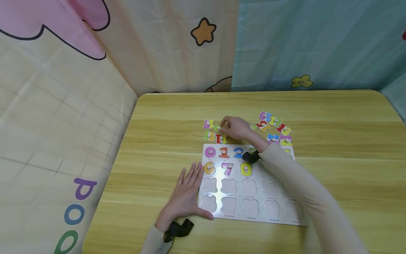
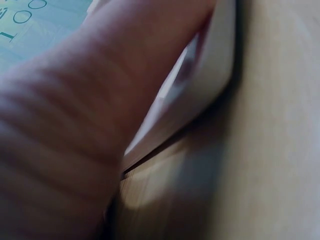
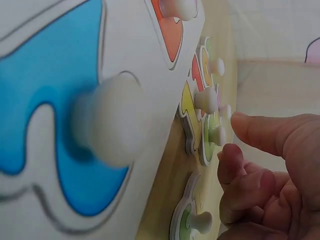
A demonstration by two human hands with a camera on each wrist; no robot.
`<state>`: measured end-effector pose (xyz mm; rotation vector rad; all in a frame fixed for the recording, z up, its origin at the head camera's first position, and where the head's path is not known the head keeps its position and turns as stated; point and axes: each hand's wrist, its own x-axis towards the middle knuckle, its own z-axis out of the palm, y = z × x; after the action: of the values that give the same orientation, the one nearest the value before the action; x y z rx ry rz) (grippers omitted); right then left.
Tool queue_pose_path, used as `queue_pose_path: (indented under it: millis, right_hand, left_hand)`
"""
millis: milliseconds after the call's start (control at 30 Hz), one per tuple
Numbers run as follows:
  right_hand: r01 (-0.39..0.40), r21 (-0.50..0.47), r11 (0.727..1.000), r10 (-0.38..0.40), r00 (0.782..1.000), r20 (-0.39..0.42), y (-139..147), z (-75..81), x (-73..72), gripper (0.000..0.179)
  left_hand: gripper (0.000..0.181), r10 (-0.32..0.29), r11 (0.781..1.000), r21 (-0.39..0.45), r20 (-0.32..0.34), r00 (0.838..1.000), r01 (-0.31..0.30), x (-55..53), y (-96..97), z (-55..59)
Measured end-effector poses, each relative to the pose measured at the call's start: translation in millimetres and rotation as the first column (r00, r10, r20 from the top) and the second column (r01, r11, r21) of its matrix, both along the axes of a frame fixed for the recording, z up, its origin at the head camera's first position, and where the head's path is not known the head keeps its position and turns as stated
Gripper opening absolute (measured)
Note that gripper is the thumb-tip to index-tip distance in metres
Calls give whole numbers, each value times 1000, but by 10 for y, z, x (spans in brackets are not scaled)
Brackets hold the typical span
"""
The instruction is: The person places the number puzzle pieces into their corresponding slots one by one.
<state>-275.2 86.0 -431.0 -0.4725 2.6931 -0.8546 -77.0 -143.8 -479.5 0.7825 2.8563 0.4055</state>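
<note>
My left hand lies flat with fingers spread at the left edge of a white number puzzle board, its thumb on the lower left corner. My right hand is above the board's far edge, beside a green knobbed number piece. In the right wrist view, thumb and fingers are apart and nothing shows between them; the green piece's knob is close by. Set in the board are a pink 0, a red 1, a blue 2 and several others. The left wrist view is mostly blocked by skin.
Loose two-digit pieces lie behind the board, a group at left with a red-and-yellow piece and another at right with a purple-and-blue piece. Unfilled recesses cover the board's near half. The wooden table meets curtains behind.
</note>
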Motion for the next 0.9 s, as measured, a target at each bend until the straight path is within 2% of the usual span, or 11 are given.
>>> queue_pose_path:
  millis: [233, 400, 600, 733, 900]
  right_hand:
    - [19, 72, 997, -16, 999, -39, -124, -12, -34, 26]
    - [32, 65, 997, -29, 998, -48, -126, -27, -26, 24]
    - [69, 5, 998, -68, 995, -68, -81, -56, -40, 25]
    - [89, -100, 991, -94, 994, -55, -7, -44, -14, 25]
    - [100, -205, 974, -106, 994, -16, 204, -10, 88, 25]
  left_hand:
    - [147, -1, 1000, 7, -2, 1000, 1, 4, 10, 7]
    - [147, -8, 1000, 9, -12, 1000, 8, -2, 11, -4]
    - [148, -5, 1000, 13, -7, 1000, 5, -6, 8, 3]
    - [148, -1, 1000, 11, -1, 1000, 1, -6, 8, 5]
    - [148, 1, 1000, 17, -9, 1000, -1, 2, 11, -5]
